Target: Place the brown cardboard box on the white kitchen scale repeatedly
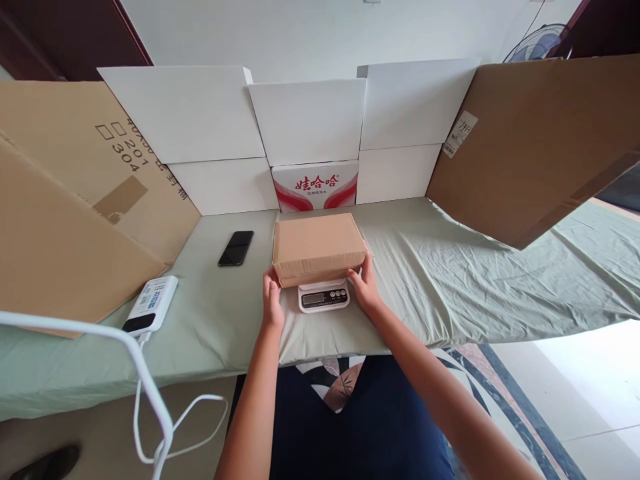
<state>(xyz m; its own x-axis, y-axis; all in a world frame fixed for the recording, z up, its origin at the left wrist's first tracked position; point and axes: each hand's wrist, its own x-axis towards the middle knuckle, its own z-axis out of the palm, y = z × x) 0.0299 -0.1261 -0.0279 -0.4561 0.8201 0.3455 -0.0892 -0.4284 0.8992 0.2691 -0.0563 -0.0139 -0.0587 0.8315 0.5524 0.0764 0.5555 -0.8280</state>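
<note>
A closed brown cardboard box [319,243] rests over a small white digital scale [324,298], whose buttons and display stick out at the front; the weighing plate is mostly hidden. My left hand [273,297] grips the box's near left corner. On the opposite side, my right hand [364,283] is wrapped around the near right corner, with its thumb at the front face. Both hands are closed on the same box. The scale's display shows no digits that I can read.
Left of the box lies a black phone [236,248]. A white power bank [151,305] with a white cable [140,353] is farther left. White boxes [310,123] stand along the back, and large cardboard sheets [530,147] flank both sides. A wrinkled green cloth [415,267] covers the surface.
</note>
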